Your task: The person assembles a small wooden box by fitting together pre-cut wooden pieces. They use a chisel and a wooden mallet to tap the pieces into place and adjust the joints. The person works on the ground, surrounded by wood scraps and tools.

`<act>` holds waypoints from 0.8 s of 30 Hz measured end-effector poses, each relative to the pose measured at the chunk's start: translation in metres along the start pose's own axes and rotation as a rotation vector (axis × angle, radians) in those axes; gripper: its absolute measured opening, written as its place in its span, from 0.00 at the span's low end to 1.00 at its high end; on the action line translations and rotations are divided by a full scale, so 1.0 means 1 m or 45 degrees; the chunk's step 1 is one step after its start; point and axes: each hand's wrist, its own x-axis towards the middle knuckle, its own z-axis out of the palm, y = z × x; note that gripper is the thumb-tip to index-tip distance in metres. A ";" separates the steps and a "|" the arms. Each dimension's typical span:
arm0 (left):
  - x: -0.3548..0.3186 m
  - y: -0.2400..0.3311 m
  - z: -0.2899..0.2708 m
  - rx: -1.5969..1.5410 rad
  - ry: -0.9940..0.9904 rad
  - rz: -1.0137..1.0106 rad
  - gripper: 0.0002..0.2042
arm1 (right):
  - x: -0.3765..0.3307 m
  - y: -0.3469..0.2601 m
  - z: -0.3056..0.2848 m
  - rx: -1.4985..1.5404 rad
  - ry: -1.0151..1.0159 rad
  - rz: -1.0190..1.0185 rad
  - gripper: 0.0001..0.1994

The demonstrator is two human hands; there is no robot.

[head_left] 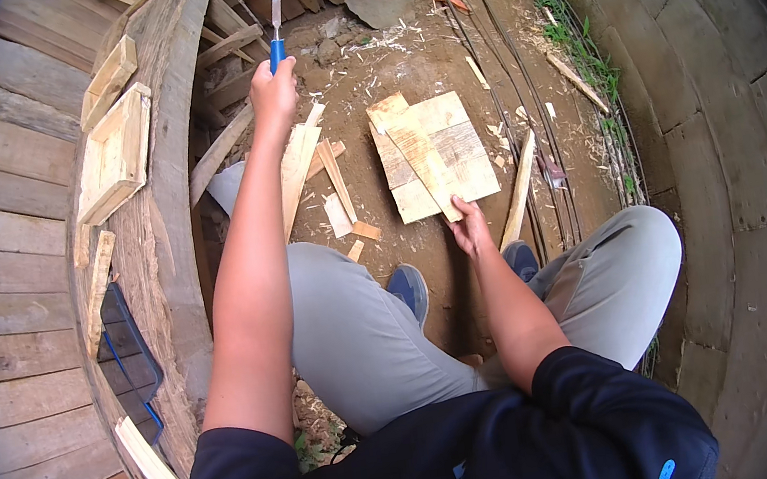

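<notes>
Raised at the upper left, my left hand (pixel 275 97) is closed around the blue handle of a chisel (pixel 277 52), whose metal blade points away from me. My right hand (pixel 471 230) grips the near end of a narrow pale wooden strip (pixel 421 159) between thumb and fingers. That strip slants across a roughly square panel of light boards (pixel 464 114) on the dirt ground in front of my feet. I cannot tell whether strip and panel are joined. The chisel is well apart from both.
Loose wood offcuts (pixel 300 168) and shavings lie around the panel, with a pointed stick (pixel 522 184) to its right. Along the left, a thick timber ledge (pixel 157 124) holds a small wooden box (pixel 116 156) and a black-and-blue case (pixel 128 356). A block wall (pixel 692 82) and dark cables (pixel 498 40) run along the right.
</notes>
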 end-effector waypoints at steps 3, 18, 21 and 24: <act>0.004 -0.002 0.001 0.019 -0.034 0.006 0.14 | 0.010 -0.010 -0.001 0.062 -0.129 -0.018 0.23; 0.017 -0.002 -0.002 -0.083 0.140 0.102 0.14 | 0.005 -0.079 0.175 -0.100 0.008 -0.082 0.18; 0.019 -0.002 -0.008 -0.052 0.211 0.179 0.13 | 0.035 -0.076 0.225 -0.131 0.062 -0.119 0.17; 0.012 0.007 -0.008 -0.114 0.262 0.178 0.13 | 0.066 -0.076 0.275 -0.039 0.019 -0.128 0.16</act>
